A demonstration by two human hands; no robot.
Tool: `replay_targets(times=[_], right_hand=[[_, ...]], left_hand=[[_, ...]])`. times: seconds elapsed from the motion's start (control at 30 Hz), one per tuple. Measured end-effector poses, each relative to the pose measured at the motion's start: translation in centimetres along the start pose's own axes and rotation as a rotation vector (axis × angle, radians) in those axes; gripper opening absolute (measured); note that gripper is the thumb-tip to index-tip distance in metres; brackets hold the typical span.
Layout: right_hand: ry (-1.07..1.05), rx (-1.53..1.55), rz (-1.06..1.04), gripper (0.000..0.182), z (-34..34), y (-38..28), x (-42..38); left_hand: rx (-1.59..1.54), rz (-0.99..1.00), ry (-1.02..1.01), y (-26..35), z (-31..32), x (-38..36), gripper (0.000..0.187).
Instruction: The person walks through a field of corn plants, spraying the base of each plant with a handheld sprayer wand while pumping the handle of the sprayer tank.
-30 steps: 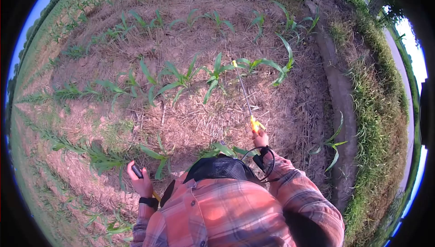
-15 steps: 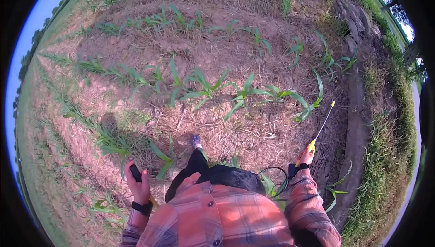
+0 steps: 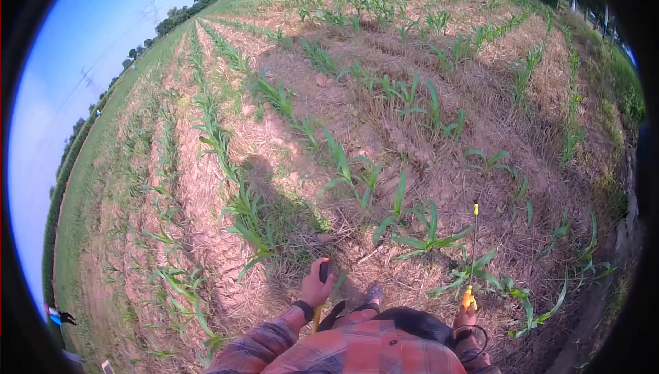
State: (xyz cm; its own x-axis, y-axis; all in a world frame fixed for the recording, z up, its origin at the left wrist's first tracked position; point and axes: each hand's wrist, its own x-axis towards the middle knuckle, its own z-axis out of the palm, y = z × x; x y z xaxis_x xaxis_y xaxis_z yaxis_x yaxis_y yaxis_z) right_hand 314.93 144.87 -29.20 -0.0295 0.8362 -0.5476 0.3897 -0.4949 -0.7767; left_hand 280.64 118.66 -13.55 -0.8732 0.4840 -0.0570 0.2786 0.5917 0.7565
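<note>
My left hand (image 3: 316, 286) is closed around the black grip (image 3: 324, 271) of a lever, whose yellowish shaft shows just below it. On the right, my right hand (image 3: 465, 318) grips the yellow-orange handle (image 3: 468, 298) of a spray wand. The thin wand (image 3: 473, 250) points forward over the young corn plants and ends in a yellow nozzle (image 3: 476, 209). A corn plant (image 3: 429, 237) stands just left of the wand. A hose curves beside my right wrist.
Rows of young corn (image 3: 274, 96) run across straw-covered soil (image 3: 371, 127). A grassy bank (image 3: 621, 92) lies at the right. Far left, a person (image 3: 55, 314) is partly visible. My shoe (image 3: 374, 294) is on the ground.
The view has swung left and up, showing more field and sky. The wand now points more straight ahead, and my left hand appears nearer my body's middle.
</note>
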Motion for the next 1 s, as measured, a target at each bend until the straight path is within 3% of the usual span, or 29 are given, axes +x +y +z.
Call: replay_targets(times=[0.07, 0.13, 0.2, 0.23, 0.33, 0.37, 0.47, 0.53, 0.6, 0.67, 0.7, 0.77, 0.9, 0.97, 1.0], right_hand=[[-0.226, -0.11, -0.059, 0.024, 3.0, -2.5, -0.1], [-0.309, -0.331, -0.246, 0.026, 5.9, -4.6, -0.3], [-0.413, -0.401, -0.162, 0.025, 7.8, -5.9, 0.7], [-0.499, -0.518, -0.274, 0.027, 9.0, -5.2, 1.8], [-0.717, -0.668, -0.462, 0.028, 10.3, -8.9, 1.8], [-0.847, -0.703, -0.535, 0.029, 10.5, -10.6, 1.4], [-0.98, -0.863, -0.595, 0.035, 11.0, -10.6, 3.9], [-0.965, -0.9, -0.596, 0.033, 10.7, -9.7, 6.5], [-1.012, -0.605, -0.545, 0.031, 9.9, -8.5, 9.2], [-0.926, -0.641, -0.569, 0.029, 7.9, -8.7, 12.4], [-0.853, -0.686, -0.583, 0.028, 6.4, -9.1, 13.5], [-0.637, -0.753, -0.515, 0.026, 3.7, -11.2, 13.7], [-0.436, -0.725, -0.48, 0.026, -2.4, -10.0, 19.3], [-0.213, -0.446, -0.352, 0.026, -4.6, -7.9, 23.0], [-0.215, -0.448, -0.35, 0.026, -5.9, -6.2, 25.6]], left_hand=[[-0.007, 0.039, 0.044, -0.6, -0.6, 1.3, 0.043], [0.009, 0.083, 0.101, 0.7, -1.5, 1.8, 0.043], [-0.015, 0.066, 0.114, 1.8, -2.4, 2.0, 0.044], [-0.07, -0.034, 0.074, 2.4, -3.0, 1.8, 0.043], [-0.067, 0.059, 0.179, 3.5, -4.4, 1.1, 0.042], [-0.15, 0.012, 0.191, 3.9, -4.5, 0.9, 0.042], [-0.258, -0.027, 0.233, 5.5, -3.1, 1.1, 0.041], [-0.027, -0.017, 0.266, 5.7, -0.4, 2.0, 0.04], [0.076, 0.007, 0.279, 7.5, 2.3, 2.4, 0.041], [0.084, 0.111, 0.327, 10.0, 5.0, 3.8, 0.04], [0.075, -0.033, 0.253, 10.9, 5.9, 3.9, 0.039], [0.094, -0.017, 0.252, 11.6, 7.7, 4.3, 0.039], [0.146, -0.059, 0.208, 12.8, 10.9, 5.2, 0.042], [0.137, -0.065, 0.209, 13.0, 11.9, 5.3, 0.042], [0.129, -0.063, 0.206, 13.2, 12.2, 5.4, 0.042]])
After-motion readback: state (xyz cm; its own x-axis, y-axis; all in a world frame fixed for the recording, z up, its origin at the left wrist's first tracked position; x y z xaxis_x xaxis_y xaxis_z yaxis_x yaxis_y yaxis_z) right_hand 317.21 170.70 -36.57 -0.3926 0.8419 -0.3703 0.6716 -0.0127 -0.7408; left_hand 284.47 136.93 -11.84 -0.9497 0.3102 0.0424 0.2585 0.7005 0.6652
